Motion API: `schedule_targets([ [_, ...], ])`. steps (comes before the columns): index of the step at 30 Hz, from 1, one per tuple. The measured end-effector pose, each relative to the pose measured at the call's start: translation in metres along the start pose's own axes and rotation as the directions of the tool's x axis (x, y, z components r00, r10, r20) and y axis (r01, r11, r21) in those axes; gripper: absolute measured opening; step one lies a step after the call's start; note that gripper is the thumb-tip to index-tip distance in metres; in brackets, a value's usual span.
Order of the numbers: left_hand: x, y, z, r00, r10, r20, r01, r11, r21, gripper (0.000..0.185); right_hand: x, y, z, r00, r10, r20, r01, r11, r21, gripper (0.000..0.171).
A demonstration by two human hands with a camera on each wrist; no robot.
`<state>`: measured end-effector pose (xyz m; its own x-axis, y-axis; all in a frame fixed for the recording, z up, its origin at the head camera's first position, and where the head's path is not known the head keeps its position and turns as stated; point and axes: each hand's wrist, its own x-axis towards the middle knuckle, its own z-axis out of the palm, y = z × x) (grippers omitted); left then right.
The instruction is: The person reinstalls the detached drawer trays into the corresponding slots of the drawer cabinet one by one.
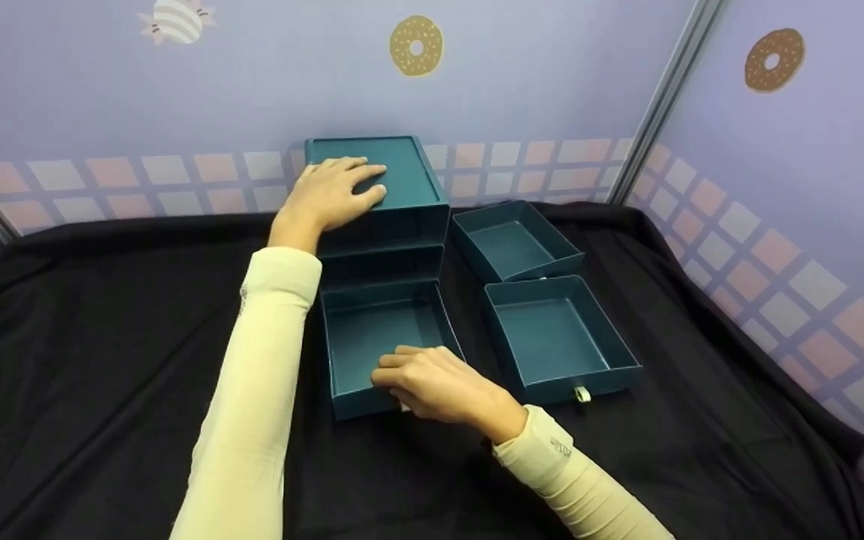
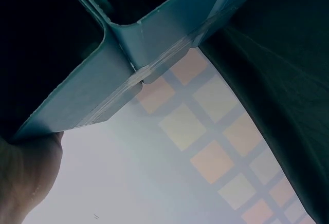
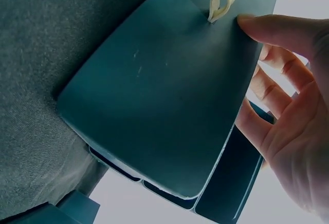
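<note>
A teal drawer cabinet stands at the back of the black cloth. My left hand lies flat on its top, fingers straight; the left wrist view shows only the heel of that hand under the cabinet's edge. The bottom drawer is pulled out toward me and is empty. My right hand grips its front wall. In the right wrist view the thumb presses the drawer front beside a cream pull loop, and the fingers curl behind the wall.
Two more empty teal drawers lie loose on the cloth to the right of the cabinet, one farther and one nearer with a cream tab. The black cloth covers the table. Patterned walls close in behind and right.
</note>
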<state>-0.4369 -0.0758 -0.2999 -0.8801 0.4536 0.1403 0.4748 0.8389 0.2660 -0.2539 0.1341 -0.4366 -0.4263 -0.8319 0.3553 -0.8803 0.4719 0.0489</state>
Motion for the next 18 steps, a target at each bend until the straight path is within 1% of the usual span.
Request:
schedule_targets([
  [5,-0.002,-0.003,0.000,1.000,-0.002,-0.003,0.002,1.000,0.003,0.063,0.003,0.001,0.005,1.000,0.005,-0.013,-0.005,1.000,-0.011,0.019],
  [9,-0.003,-0.004,0.001,1.000,-0.007,-0.006,0.007,1.000,0.005,0.062,0.006,0.002,0.006,1.000,0.007,-0.002,-0.007,1.000,0.013,0.019],
  [15,-0.003,-0.002,0.000,1.000,0.004,-0.010,-0.004,1.000,0.001,0.063,0.010,0.007,0.000,0.999,0.032,0.002,-0.033,0.999,0.034,0.020],
  [18,-0.002,0.000,0.001,1.000,0.006,-0.010,-0.006,1.000,-0.003,0.062,0.012,0.009,-0.002,0.998,0.051,0.026,-0.052,0.997,0.051,0.020],
])
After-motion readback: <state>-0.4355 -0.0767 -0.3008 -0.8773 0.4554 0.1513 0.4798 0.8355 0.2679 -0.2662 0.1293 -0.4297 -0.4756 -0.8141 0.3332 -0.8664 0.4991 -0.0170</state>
